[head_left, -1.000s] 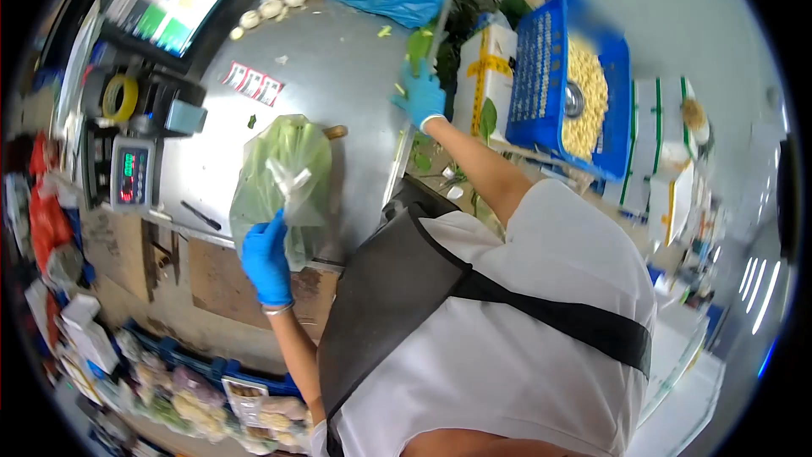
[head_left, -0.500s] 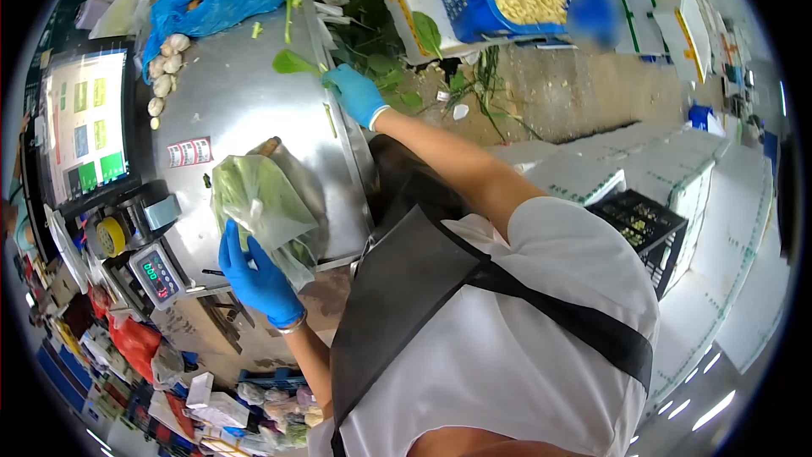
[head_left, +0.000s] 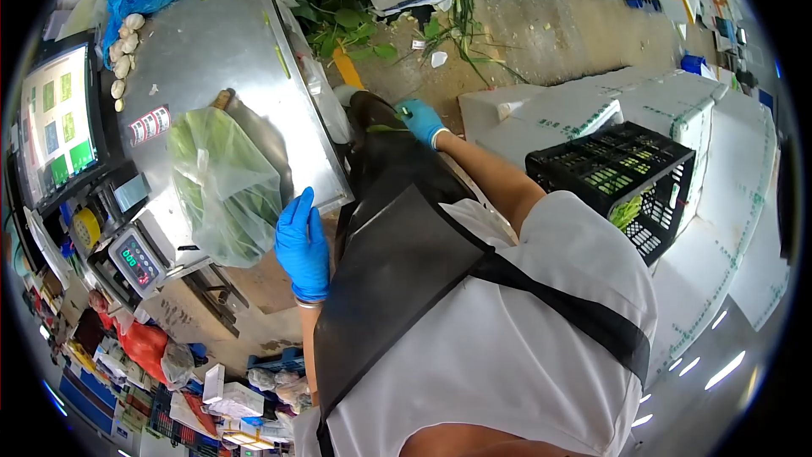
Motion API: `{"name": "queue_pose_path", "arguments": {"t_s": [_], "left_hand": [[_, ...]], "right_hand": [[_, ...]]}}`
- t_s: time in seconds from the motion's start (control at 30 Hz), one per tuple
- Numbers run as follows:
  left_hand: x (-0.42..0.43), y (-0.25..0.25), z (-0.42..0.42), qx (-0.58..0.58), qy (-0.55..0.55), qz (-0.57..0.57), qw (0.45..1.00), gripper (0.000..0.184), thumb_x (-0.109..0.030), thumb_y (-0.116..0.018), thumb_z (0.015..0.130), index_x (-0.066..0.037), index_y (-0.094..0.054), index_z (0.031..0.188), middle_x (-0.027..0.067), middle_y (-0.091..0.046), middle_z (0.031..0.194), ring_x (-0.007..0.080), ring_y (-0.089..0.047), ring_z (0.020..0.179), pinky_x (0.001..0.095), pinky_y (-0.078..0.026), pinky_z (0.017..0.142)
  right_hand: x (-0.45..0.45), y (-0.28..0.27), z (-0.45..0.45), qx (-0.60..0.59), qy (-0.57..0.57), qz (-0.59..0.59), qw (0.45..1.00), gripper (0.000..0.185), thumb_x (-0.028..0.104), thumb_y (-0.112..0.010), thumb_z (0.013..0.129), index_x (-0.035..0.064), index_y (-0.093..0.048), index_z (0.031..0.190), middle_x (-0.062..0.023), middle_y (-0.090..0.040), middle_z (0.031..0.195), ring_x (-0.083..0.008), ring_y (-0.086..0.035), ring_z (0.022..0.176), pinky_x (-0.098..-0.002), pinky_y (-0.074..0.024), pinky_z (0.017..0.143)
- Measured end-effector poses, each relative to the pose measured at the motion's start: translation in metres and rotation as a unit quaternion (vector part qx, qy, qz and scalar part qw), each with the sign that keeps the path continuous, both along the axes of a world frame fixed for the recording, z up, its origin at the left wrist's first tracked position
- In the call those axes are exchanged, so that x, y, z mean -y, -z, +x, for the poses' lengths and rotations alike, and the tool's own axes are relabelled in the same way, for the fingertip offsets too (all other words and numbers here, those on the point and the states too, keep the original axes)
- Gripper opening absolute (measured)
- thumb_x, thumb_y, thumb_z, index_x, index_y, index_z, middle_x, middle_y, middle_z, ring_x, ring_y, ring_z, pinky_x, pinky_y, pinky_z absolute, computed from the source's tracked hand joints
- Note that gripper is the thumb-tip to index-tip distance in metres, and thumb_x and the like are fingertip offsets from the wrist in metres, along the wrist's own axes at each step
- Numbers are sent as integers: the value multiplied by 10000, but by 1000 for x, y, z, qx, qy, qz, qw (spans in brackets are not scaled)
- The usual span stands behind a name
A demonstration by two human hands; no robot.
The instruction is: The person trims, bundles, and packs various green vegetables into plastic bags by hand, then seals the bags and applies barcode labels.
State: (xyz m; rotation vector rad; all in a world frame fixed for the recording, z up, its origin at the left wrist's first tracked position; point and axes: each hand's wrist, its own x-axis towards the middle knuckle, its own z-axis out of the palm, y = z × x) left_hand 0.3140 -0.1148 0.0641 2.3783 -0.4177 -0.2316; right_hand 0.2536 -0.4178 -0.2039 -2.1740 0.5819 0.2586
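My left hand [head_left: 302, 245], in a blue glove, is off the table's front edge with its fingers stretched out and nothing in them. Near it on the metal table [head_left: 190, 42] lies a clear plastic bag [head_left: 224, 190] filled with long green leafy vegetables. A brownish stem end sticks out at the bag's far end. My right hand [head_left: 420, 121], also gloved, is low beside the dark apron, its fingers curled. At those fingers a bit of green leaf [head_left: 387, 128] shows, partly hidden against the apron.
Garlic bulbs [head_left: 125, 46], a printed label [head_left: 150, 125], a screen [head_left: 59, 123] and a digital scale [head_left: 135, 258] line the table's far side. Leaf scraps [head_left: 342, 30] litter the floor. A black crate [head_left: 613, 165] sits on white foam boxes [head_left: 719, 203] to the right.
My right hand has moved from the table edge down beside my apron; the loose leaf there is gone from the table. My left hand has drawn back from the bag. The view has shifted.
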Motion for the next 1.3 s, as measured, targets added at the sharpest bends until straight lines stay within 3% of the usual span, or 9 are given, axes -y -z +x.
{"name": "queue_pose_path", "arguments": {"t_s": [0.27,0.37,0.47,0.7,0.87,0.93,1.13,1.23,1.3], "left_hand": [[24,27,12,-5,144,52,988,330,-167,-650,883,-91,-648,1205,140,-642,1120,311,-608,983,393,-484,868],[66,87,32,44,183,140,972,535,-241,-692,842,-125,-536,1340,144,-475,1386,378,-450,1240,491,-379,1006],[80,146,35,62,143,216,964,669,-165,-664,824,-165,-418,1446,127,-246,1565,425,-232,1411,565,-231,1107],[81,174,43,38,103,162,981,604,-10,-538,812,-191,-528,1387,185,-311,1526,413,-255,1411,545,-159,1145],[74,192,40,15,80,206,975,435,-46,-576,844,-114,-645,1268,238,-320,1512,396,-258,1417,478,-127,1168],[65,199,30,1,52,216,975,379,-9,-575,865,-43,-651,1234,241,-267,1532,381,-271,1415,462,-165,1156],[36,199,14,9,67,198,978,377,-13,-475,904,-9,-559,1271,334,-62,1539,550,-250,1364,655,-280,1074],[78,258,54,432,292,179,834,457,-398,-482,985,19,-547,1159,293,-599,1111,489,-606,1005,659,-430,948],[78,270,54,342,292,211,868,413,-342,-480,972,17,-558,1159,281,-554,1154,481,-582,1040,641,-421,963]], "right_hand": [[17,-42,41,240,16,-15,971,694,278,-675,873,147,-366,1480,-197,-347,1502,-361,-345,1387,-398,-368,1078],[19,-68,35,212,59,-87,972,728,259,-700,852,110,-358,1477,-201,-435,1451,-333,-533,1229,-370,-422,1027],[36,-53,-21,-7,181,209,961,672,287,-691,865,90,-415,1445,-170,-489,1409,-244,-571,1179,-344,-424,1022],[122,270,-149,-277,339,285,853,345,282,-612,920,110,-611,1219,-67,-685,980,-197,-656,777,-346,-527,698],[174,369,-88,-233,-145,-66,959,286,241,-480,942,89,-644,1121,-155,-653,1169,-310,-611,1080,-372,-467,932],[187,420,-60,-261,156,126,944,308,282,-536,929,85,-650,1136,-171,-648,1177,-327,-613,1076,-373,-470,934],[258,545,4,-239,140,-10,961,430,324,-681,849,24,-649,1155,-192,-681,1111,-324,-645,1037,-374,-483,908],[283,630,10,-126,201,52,970,385,306,-695,859,64,-668,1157,-93,-698,991,-230,-627,878,-312,-478,827],[295,665,22,-64,230,121,964,380,324,-699,869,108,-668,1180,-38,-687,977,-170,-597,866,-287,-461,807]]}}
